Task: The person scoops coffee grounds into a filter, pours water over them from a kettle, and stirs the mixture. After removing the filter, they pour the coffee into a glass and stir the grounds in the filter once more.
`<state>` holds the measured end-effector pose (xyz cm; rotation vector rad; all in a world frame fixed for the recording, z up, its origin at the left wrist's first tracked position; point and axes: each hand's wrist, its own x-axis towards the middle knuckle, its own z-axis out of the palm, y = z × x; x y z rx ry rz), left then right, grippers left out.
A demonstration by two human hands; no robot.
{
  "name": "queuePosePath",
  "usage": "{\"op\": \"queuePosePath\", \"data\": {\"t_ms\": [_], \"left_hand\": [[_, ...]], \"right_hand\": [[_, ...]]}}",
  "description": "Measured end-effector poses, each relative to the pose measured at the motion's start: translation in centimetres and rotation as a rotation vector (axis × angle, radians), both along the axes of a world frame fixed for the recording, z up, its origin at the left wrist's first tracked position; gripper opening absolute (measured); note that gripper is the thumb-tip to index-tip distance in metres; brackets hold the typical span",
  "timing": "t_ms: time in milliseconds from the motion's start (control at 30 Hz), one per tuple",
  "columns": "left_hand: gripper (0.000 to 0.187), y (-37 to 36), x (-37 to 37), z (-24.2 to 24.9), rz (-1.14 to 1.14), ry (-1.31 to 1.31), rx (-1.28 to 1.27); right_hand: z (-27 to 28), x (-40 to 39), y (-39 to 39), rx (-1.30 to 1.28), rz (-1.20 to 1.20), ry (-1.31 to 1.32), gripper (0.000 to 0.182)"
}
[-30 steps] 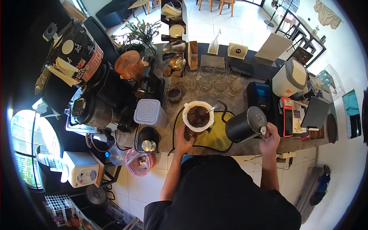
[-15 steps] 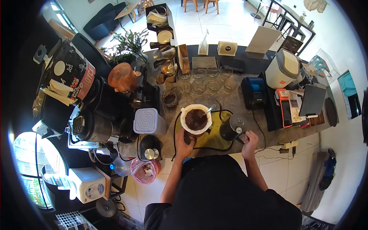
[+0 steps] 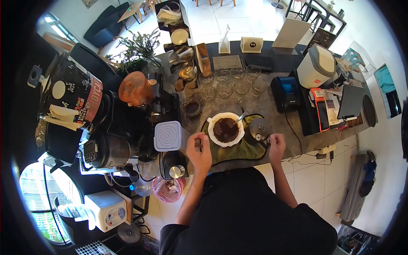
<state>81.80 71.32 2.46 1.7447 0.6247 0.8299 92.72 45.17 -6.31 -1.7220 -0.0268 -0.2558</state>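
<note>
A white paper filter with dark wet coffee grounds (image 3: 226, 129) sits in a dripper on a green cloth (image 3: 244, 152), and a spoon (image 3: 241, 116) leans on its right rim. My left hand (image 3: 199, 151) is raised just left of the dripper, apart from it, its fingers loosely curled and nothing visible in them. Right of the filter stands a dark kettle (image 3: 258, 128). My right hand (image 3: 276, 148) is closed at the kettle's handle, which the fingers partly hide.
Several glasses (image 3: 225, 89) stand behind the dripper, with a dark-filled glass (image 3: 191, 107) at back left. A lidded container (image 3: 167, 136) and grinder (image 3: 138, 89) are on the left. A card terminal (image 3: 321, 111) and blue-black printer (image 3: 285, 94) stand right.
My left hand has let go of the dripper's left side and lifted away. My right hand stays at the kettle. The whole view has shifted slightly.
</note>
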Motion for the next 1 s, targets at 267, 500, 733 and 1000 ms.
{"op": "queuePosePath", "data": {"t_ms": [267,500,733,1000], "left_hand": [[0.017,3.0,3.8,2.5,-0.159,0.221,0.171],[0.017,3.5,4.5,2.8,-0.213,0.273,0.131],[0.017,3.6,5.4,3.1,-0.175,0.201,0.127],[0.015,4.2,7.0,2.5,-0.26,0.303,0.202]], "right_hand": [[16.1,2.8,7.2,-0.461,0.354,-0.515,0.01],[17.2,10.4,13.7,-0.673,1.105,-0.286,0.02],[15.1,12.1,16.1,-0.765,1.252,-0.022,0.019],[14.4,13.0,16.1,-0.613,1.288,0.051,0.019]]}}
